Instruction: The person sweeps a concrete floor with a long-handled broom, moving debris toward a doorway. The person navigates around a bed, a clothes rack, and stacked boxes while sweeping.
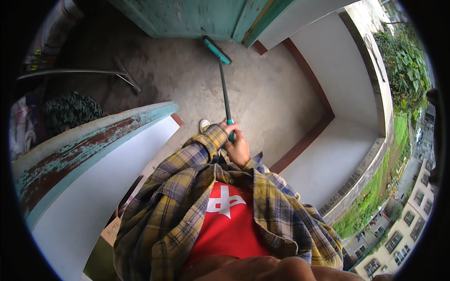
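Note:
Both of my hands are closed round the handle of a broom (225,91). My left hand (228,127) grips farther along the shaft, and my right hand (238,150) wraps the teal grip nearer to my body. The dark handle runs away from me to a teal broom head (217,50) with dark bristles. That head rests on the concrete floor (187,84), close to the bottom of a worn teal door (197,21). My plaid sleeves cover both arms down to the wrists.
A white wall (347,65) with dark red skirting bounds the floor at right; greenery lies beyond it. At left stands a peeling teal door frame (98,140), with camouflage cloth (72,107) and a metal bar (75,71) behind it. One shoe (204,125) shows below my hands.

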